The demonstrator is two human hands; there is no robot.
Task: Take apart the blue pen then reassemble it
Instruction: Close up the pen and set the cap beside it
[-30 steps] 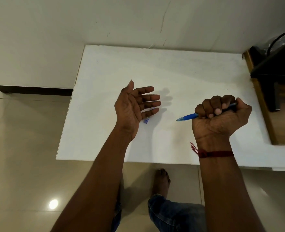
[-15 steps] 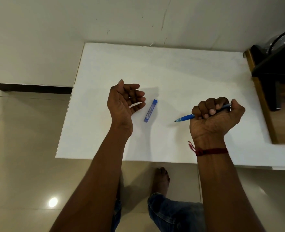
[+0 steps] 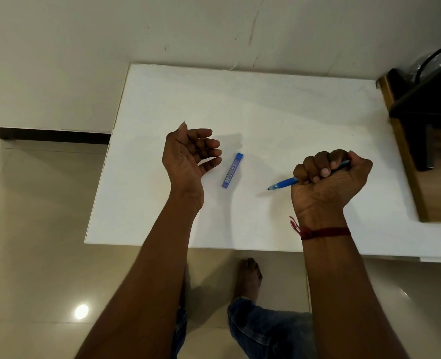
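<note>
Right of centre in the frame: blue pen (image 3: 286, 183) clenched in the fist of the right hand (image 3: 329, 181), tip poking out toward the lower left, rear end just showing by the thumb. Left hand (image 3: 189, 158) left of centre, palm up, loosely curled, grasping nothing. Between the two hands, flat on the table (image 3: 279, 104), apart from both: a small blue rectangular case (image 3: 232, 169), printed label facing up; contents not readable.

Judged stage: dismantling not begun, pen apparently whole. To do it well: shift from full fist to a fingertip hold on the rear half, bring the empty hand across to pinch the front grip section, twist in opposite directions, keep both low over the table so any spring or refill drops onto it rather than the floor. Lay the parts out in order for easy reassembly.

Table plain white, matte, bare but for the case. Pale wall along the top of the frame, glossy tiled floor at lower left, wooden furniture with dark equipment (image 3: 426, 99) at the right edge. Red thread (image 3: 323, 233) on the right wrist.
</note>
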